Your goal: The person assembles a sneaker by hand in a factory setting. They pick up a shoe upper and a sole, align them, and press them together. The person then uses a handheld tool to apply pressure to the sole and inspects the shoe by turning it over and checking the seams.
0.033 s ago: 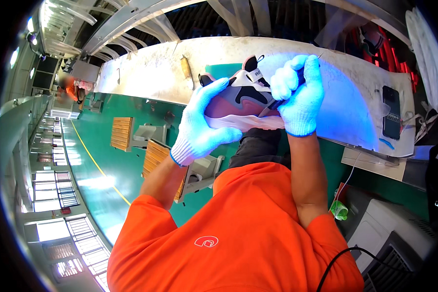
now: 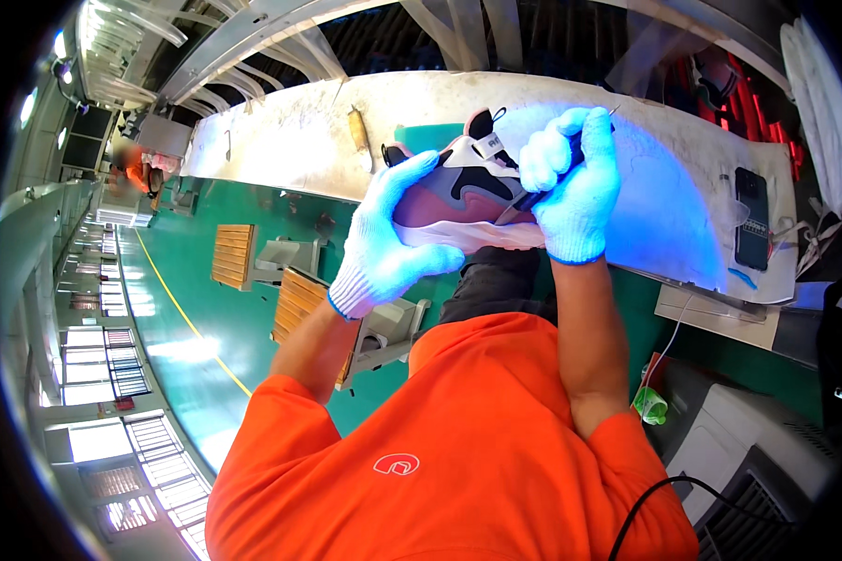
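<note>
A sneaker (image 2: 463,189) in grey, pink, black and white is held up above the near edge of the worktable. My left hand (image 2: 379,238), in a white knit glove lit blue, wraps round one end of it, thumb along the pale sole edge. My right hand (image 2: 578,182), gloved alike, closes round a slim dark tool (image 2: 526,203). One end of this tool meets the shoe's side just above the pale sole; a thin point sticks out past the fingers at the other end. The tool's exact kind is hidden by the glove.
On the worktable (image 2: 281,140) lie a yellowish tool (image 2: 358,129), a teal mat (image 2: 423,137) behind the shoe, and a dark phone (image 2: 751,220) at right. Slatted wooden stools (image 2: 234,255) stand at left. A grey-white machine (image 2: 734,435) sits lower right. Another person (image 2: 138,173) is far left.
</note>
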A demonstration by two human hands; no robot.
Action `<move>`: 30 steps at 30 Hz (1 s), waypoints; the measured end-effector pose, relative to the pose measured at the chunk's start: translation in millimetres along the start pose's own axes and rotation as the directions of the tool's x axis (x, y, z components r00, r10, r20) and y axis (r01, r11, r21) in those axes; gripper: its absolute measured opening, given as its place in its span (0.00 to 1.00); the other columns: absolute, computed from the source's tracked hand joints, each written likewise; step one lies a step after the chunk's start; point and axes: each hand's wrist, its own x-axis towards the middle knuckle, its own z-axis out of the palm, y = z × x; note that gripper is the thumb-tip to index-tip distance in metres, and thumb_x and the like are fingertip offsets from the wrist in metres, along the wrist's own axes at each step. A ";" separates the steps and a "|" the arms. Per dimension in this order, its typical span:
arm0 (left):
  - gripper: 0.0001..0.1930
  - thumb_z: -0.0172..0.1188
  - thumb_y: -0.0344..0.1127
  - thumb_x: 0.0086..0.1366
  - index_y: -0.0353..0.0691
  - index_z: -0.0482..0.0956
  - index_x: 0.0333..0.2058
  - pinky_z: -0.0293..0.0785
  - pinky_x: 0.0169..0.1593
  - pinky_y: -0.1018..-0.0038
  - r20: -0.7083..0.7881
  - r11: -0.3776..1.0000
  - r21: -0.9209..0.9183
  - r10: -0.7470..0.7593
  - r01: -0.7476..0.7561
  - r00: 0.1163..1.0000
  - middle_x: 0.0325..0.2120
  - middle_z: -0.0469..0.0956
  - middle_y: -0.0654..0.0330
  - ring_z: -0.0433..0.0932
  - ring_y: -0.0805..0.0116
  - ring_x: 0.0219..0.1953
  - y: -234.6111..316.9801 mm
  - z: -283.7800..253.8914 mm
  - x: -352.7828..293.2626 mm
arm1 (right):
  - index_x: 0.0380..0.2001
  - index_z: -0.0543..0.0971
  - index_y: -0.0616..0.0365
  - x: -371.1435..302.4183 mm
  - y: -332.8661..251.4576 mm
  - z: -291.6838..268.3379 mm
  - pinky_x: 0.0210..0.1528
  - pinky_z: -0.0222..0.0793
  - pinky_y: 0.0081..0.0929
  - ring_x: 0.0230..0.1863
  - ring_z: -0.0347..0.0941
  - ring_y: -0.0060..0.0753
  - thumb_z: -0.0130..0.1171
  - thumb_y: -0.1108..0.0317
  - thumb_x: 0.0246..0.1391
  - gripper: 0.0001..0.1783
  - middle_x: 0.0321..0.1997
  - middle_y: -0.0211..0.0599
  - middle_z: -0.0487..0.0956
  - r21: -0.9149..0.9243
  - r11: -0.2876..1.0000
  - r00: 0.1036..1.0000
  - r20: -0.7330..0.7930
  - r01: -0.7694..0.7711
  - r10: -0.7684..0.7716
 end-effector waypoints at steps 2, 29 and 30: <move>0.55 0.85 0.37 0.40 0.41 0.74 0.72 0.75 0.71 0.59 -0.012 0.995 -0.055 -0.086 0.085 0.996 0.64 0.76 0.49 0.78 0.50 0.68 1.8 1.7 -1.8 | 0.36 0.80 0.48 0.2 3.7 4.1 0.23 0.58 0.30 0.20 0.64 0.27 0.53 0.43 0.81 0.24 0.21 0.25 0.68 -0.098 0.994 0.998 -0.048 0.043 -0.047; 0.48 0.81 0.31 0.45 0.32 0.79 0.69 0.78 0.67 0.66 -0.033 0.929 -0.250 -0.289 0.272 0.957 0.61 0.80 0.51 0.81 0.60 0.62 9.7 2.6 10.3 | 0.36 0.78 0.57 2.2 7.4 14.3 0.23 0.70 0.30 0.18 0.68 0.27 0.54 0.55 0.81 0.19 0.21 0.32 0.74 -0.107 0.991 0.996 -0.049 -0.085 0.080; 0.49 0.80 0.31 0.44 0.30 0.77 0.70 0.74 0.71 0.65 -0.033 0.931 -0.237 -0.295 0.279 0.955 0.64 0.80 0.50 0.80 0.60 0.64 8.0 1.8 10.2 | 0.36 0.78 0.56 -0.1 9.7 17.0 0.23 0.69 0.30 0.18 0.68 0.27 0.54 0.55 0.81 0.19 0.21 0.32 0.74 -0.157 0.985 0.995 -0.086 -0.067 0.054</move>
